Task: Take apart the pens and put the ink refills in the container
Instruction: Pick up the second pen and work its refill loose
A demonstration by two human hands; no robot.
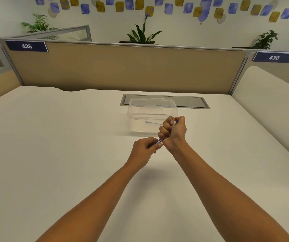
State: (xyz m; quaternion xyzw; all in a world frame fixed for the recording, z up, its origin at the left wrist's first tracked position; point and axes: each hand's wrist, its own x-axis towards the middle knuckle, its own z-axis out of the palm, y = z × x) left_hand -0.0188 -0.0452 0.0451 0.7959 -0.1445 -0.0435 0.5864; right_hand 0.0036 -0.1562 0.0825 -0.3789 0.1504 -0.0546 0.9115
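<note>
White desk [52,154], clear container [152,116] behind, both hands, left [144,151] and right [173,131], clenched around 1 pen [159,140].

pen [160,140]: white barrel, purple print, blue end. container [135,119]: clear, colourless. refill [153,122] inside: pale blue. desk [52,145]: off-white, plain. desk hatch [189,102]: grey. partition [122,67]: tan, grey frame. number plates [27,46]: navy, white digits. wall patches [129,4]: blue and mustard, mottled, scattered. plants [142,34]: dark green.

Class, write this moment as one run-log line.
pen: held at both ends | left hand: pinches lower end | right hand: grips upper end | container: open, one refill visible inside
</note>
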